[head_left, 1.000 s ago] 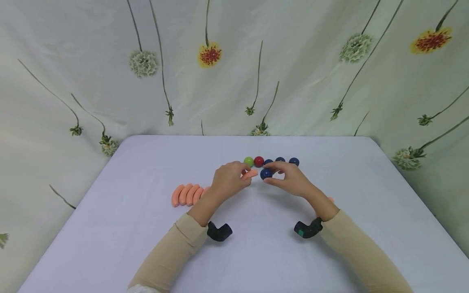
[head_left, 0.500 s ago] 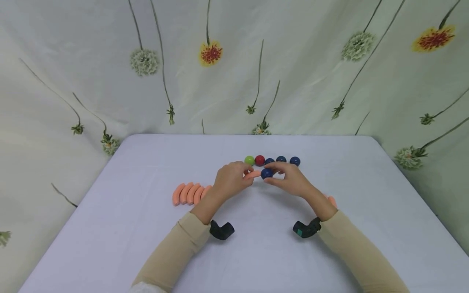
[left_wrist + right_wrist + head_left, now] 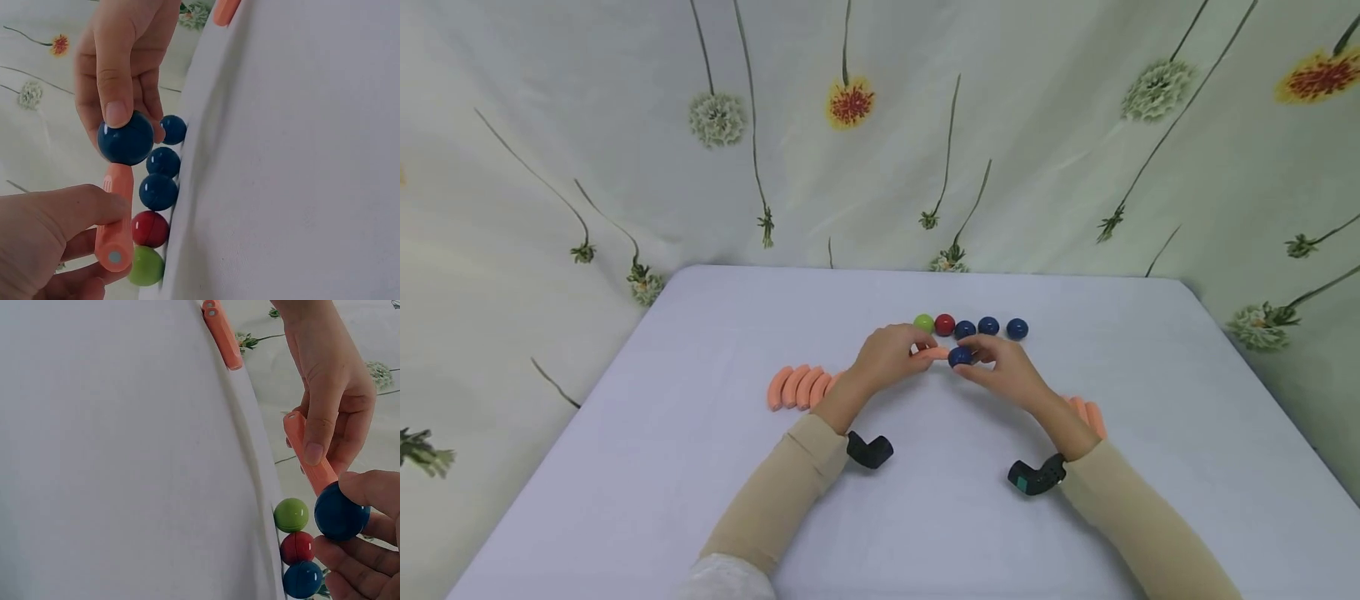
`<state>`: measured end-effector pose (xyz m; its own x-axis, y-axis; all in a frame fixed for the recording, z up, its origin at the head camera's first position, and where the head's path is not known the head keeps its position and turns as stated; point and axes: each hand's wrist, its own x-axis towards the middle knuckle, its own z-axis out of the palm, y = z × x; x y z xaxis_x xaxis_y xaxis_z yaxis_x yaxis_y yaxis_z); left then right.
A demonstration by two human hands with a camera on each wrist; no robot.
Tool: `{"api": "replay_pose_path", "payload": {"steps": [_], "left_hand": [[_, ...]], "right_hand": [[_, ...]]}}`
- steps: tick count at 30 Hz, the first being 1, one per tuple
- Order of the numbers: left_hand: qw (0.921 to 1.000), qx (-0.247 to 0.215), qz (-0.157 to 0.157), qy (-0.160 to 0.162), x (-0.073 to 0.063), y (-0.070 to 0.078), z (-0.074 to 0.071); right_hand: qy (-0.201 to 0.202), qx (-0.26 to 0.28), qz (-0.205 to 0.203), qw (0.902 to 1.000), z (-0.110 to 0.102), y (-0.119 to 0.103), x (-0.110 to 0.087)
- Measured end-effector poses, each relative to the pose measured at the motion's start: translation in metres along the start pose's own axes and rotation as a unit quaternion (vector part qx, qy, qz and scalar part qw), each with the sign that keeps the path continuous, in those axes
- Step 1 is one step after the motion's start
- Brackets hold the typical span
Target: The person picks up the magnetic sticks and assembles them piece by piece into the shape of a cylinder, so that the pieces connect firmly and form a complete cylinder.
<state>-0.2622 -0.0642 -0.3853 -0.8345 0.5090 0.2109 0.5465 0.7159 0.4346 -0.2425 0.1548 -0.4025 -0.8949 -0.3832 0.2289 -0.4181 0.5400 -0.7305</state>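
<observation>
Between thumb and fingers, my left hand (image 3: 889,360) pinches a curved orange plastic rod (image 3: 117,178) with a small metallic disc in its near end. My right hand (image 3: 1009,371) grips a shiny dark blue ball (image 3: 340,514) with thumb and fingertips. The rod's far end meets the ball's surface in both wrist views. Both pieces are held up over the table, in front of a row of balls: a green ball (image 3: 923,322), a red ball (image 3: 944,325) and several blue balls (image 3: 988,326).
On the white table (image 3: 940,517), several curved orange rods (image 3: 805,387) lie side by side at left, partly behind the left forearm. More orange rods (image 3: 1095,419) lie by the right wrist. A flower-printed cloth (image 3: 880,167) hangs behind the table.
A second ago a small gap separated rod and ball; the left hand has brought the rod's end against the ball. The head view has shifted slightly.
</observation>
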Motion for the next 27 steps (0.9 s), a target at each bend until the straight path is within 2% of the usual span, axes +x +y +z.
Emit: {"api": "replay_pose_path", "payload": {"steps": [7, 17, 27], "left_hand": [[0.9991, 0.001, 0.014, -0.039, 0.010, -0.009, 0.006], [0.9984, 0.000, 0.012, -0.055, 0.023, -0.008, 0.010], [0.9981, 0.007, 0.011, -0.060, 0.025, -0.006, 0.015]], "right_hand": [[0.003, 0.010, 0.025, 0.9996, 0.005, 0.004, -0.004], [0.022, 0.019, 0.051, 0.9983, 0.006, 0.004, -0.010], [0.016, 0.026, 0.072, 0.9969, 0.011, 0.008, -0.015]]}}
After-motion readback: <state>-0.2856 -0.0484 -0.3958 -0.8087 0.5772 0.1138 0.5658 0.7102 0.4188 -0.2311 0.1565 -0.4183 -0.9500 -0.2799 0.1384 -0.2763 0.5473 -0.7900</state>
